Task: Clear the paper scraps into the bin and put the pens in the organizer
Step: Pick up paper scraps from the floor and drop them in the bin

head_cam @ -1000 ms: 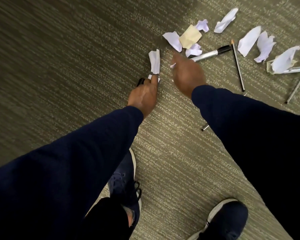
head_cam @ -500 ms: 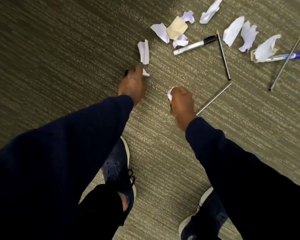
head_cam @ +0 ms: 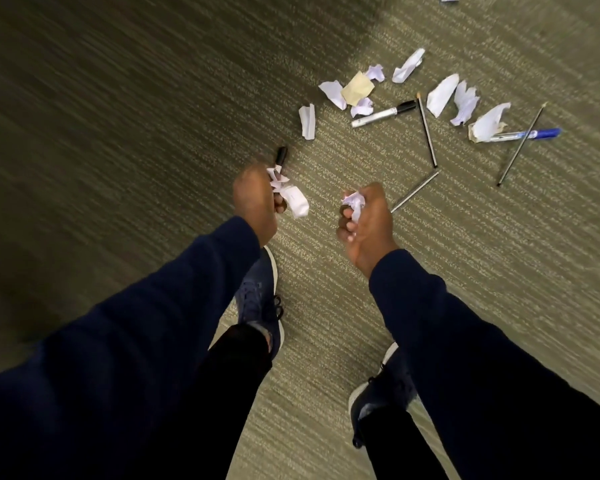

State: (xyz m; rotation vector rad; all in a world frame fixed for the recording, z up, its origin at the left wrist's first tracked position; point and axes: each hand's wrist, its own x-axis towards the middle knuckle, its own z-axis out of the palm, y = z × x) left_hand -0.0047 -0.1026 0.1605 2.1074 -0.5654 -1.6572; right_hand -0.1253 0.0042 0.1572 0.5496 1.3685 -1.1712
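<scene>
My left hand (head_cam: 255, 199) is closed around crumpled white paper scraps (head_cam: 293, 199) that stick out of the fist. My right hand (head_cam: 368, 216) is closed on another crumpled scrap (head_cam: 353, 201). A black marker (head_cam: 280, 155) lies on the carpet just beyond my left hand, partly hidden by it. Further out lie several white scraps, one folded (head_cam: 307, 121), and a yellow note (head_cam: 357, 88). Among them are a silver marker with a black cap (head_cam: 383, 114), a blue pen (head_cam: 527, 134), and thin pencils (head_cam: 427, 133) (head_cam: 414, 191) (head_cam: 520, 145).
Olive striped carpet (head_cam: 153, 116) covers the floor. My two dark blue shoes (head_cam: 260, 303) (head_cam: 378, 400) stand below my hands. No bin or organizer is in view.
Both hands have pulled back from the pile toward me. The left hand has lifted paper off the floor beside the black marker; the right still holds its scrap.
</scene>
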